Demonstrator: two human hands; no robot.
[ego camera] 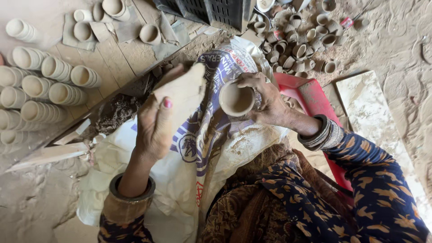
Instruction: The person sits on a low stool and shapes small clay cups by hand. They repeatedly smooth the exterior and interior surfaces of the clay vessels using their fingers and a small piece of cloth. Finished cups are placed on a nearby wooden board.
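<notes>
My right hand (269, 102) grips a small unfired clay cup (236, 99) with its open mouth facing the camera. My left hand (155, 126) holds a flat tan piece, a cloth or a pad (184, 90), just left of the cup, a small gap apart from it. Both hands hover over a white printed sack (202, 148) spread across my lap. Bangles ring both wrists, and the sleeves are dark blue with an orange pattern.
Rows of finished clay cups (40, 85) lie stacked on a wooden board (112, 54) at the left. A heap of loose cups (301, 40) sits on the dirt floor at top right. A red tray (310, 96) lies under my right arm, a dark crate (211, 11) at top.
</notes>
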